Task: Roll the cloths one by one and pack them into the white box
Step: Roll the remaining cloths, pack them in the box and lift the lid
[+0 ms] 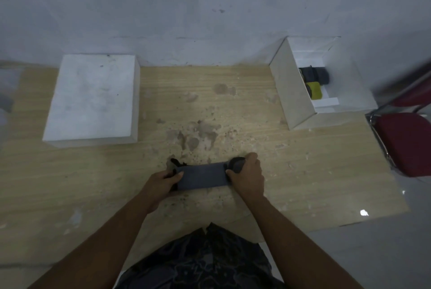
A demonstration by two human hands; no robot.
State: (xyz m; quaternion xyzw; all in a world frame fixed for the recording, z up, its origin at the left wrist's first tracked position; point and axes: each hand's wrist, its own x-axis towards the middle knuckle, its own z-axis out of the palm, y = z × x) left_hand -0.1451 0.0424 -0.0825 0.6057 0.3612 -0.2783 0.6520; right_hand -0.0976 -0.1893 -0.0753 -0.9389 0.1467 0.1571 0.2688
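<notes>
Cloth (202,176), dark grey and partly rolled, lies on the table (93,183) well short of the white box (293,93), left hand (163,181) and right hand (248,173) clamped on its ends, so rolling seems underway; next, tighten it and carry it boxward.

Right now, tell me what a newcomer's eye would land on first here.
Both hands, left and right, grip the ends of a dark grey cloth at the near middle of the table. At the far right stands an open white box with a dark roll and a yellow roll inside. At the far left lies the lid, and a red chair stands off the right edge.
</notes>
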